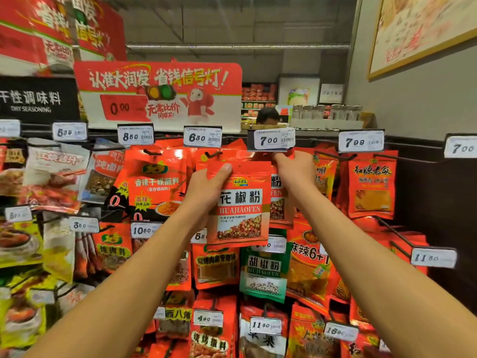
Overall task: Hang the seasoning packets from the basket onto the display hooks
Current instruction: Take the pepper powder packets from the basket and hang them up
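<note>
**The packet could miss the hook and fall**

We start on the left. Our left hand (206, 186) grips the red pepper packet (238, 204) by its top left corner, with the thumb curled over the front. We hold the packet up in front of the rack, just under the 6.30 price tag (202, 136). It is not on a hook yet. We hold it by one corner only, so it could tip or slip out and drop to the floor.

Next, in the middle, there is a small hole near the top of the packet. The hole is tiny. If we push too fast, we think the hook tip could miss it and bend or rip the top edge.

Now the right. Our right hand (294, 167) reaches up under the 7.00 price tag (273, 139). Its fingers curl around something at the top of the hanging packets (280, 200) behind ours. It may be the hook, but we cannot see for sure, because the hand and the tag hide it. If this hand pulls too hard, those packets could slide off the front.

The 7.00 price tag sits right above our fingers. We could bump it and knock it crooked.

The other rows hang very close on both sides, like the red packet (371, 183) far right. A wide swing could knock them loose.

We do not see the basket here.
</note>
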Available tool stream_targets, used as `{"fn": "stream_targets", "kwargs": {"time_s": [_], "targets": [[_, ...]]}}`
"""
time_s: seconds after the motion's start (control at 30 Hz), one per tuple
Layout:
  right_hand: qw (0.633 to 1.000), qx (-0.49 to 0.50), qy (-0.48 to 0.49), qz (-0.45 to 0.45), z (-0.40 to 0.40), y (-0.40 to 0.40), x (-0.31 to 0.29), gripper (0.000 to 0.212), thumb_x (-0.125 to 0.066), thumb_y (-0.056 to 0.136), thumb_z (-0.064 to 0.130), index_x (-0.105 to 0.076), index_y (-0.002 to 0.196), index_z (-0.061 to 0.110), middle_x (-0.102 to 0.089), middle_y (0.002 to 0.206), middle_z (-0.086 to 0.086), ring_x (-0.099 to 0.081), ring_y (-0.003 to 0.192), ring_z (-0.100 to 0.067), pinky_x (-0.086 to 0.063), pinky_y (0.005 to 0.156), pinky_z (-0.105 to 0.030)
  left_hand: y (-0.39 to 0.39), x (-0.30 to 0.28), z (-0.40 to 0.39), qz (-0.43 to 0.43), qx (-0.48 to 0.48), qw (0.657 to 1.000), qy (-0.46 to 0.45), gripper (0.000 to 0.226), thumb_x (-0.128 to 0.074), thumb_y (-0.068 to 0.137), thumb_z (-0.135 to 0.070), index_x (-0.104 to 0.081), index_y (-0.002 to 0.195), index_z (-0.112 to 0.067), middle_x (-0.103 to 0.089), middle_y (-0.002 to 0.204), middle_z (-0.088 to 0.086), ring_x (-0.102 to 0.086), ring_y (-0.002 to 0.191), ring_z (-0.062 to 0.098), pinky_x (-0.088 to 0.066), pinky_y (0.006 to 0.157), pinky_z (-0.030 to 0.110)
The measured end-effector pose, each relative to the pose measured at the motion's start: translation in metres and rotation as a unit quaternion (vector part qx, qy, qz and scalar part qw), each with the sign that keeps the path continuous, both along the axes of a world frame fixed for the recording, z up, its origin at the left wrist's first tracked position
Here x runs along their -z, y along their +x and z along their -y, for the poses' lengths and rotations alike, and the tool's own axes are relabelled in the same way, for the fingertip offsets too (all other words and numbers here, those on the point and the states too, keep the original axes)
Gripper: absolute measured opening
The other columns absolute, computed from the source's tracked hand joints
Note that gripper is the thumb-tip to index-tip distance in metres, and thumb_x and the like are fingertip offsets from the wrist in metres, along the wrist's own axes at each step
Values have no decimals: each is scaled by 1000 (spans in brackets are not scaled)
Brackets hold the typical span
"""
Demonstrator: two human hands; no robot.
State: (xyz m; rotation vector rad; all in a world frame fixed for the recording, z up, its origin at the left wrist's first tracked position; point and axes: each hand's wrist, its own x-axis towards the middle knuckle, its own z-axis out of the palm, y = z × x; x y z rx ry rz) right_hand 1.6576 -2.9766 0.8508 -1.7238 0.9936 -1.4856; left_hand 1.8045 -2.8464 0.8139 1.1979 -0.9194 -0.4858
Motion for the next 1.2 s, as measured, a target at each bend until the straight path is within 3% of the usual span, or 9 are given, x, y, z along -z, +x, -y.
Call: {"fn": "stream_targets", "kwargs": {"time_s": [0.17,0.43,0.53,0.6,0.73,0.83,0.93,1.1,1.2], "targets": [[999,21,-23,-40,1,2,-9,29,-66,88,25,-60,60,24,-60,63,18,-59,63,-5,-40,51,-24,-1,-5,5,0,2,1000,-3,27,-67,94,-46,-65,100,-20,-80,86,0,-78,77,20,-59,59,29],[999,27,-6,-37,10,4,3,37,-66,91,29,-60,57,18,-64,60,6,-62,59,-12,-40,49,-24,2,-1,13,4,16,1000,-2,26,-66,94,-46,-66,97,-20,-80,83,0,-78,75,20,-58,55,26],[997,-6,72,-6,17,8,6,29,-68,92,36,-69,71,17,-74,78,-1,-71,77,-24,-56,67,-33,2,-2,16,-9,24,1000,-4,27,-67,94,-43,-67,102,-17,-80,87,1,-78,79,21,-59,65,34],[996,-17,85,-8,22,6,9,31,-69,92,42,-73,77,15,-75,83,-2,-71,80,-26,-55,69,-34,-1,-4,20,-19,33,999,-7,28,-68,94,-40,-68,106,-15,-80,89,4,-78,81,23,-60,72,38],[999,22,24,-15,24,-5,14,27,-59,97,47,-66,87,23,-65,78,13,-59,73,-7,-42,61,-28,-12,-11,31,-12,43,999,0,18,-68,95,-37,-68,92,-19,-80,83,3,-78,76,21,-60,70,37],[999,25,-21,33,22,-15,18,17,-55,100,39,-64,94,25,-62,88,16,-57,83,0,-40,63,-23,-19,-15,43,-21,37,999,5,17,-68,95,-34,-67,92,-18,-79,79,2,-77,71,19,-61,62,34],[998,-25,-14,53,20,-20,20,27,-53,101,38,-68,93,18,-69,90,7,-63,83,-8,-46,67,-30,-25,-21,53,-47,36,998,9,11,-69,95,-27,-64,90,-18,-77,71,2,-75,62,18,-56,49,28],[999,-21,-46,-9,20,-24,19,40,-55,98,52,-68,83,17,-72,83,2,-69,83,-20,-56,75,-44,-28,-28,64,-53,11,999,9,9,-72,92,-25,-66,92,-18,-78,75,6,-75,61,22,-61,52,35],[998,-9,-55,-7,20,-23,17,41,-56,98,50,-68,77,17,-72,80,2,-69,82,-21,-56,76,-47,-29,-32,65,-49,8,999,8,11,-72,91,-27,-65,92,-18,-77,70,3,-74,56,19,-56,45,29]]}}
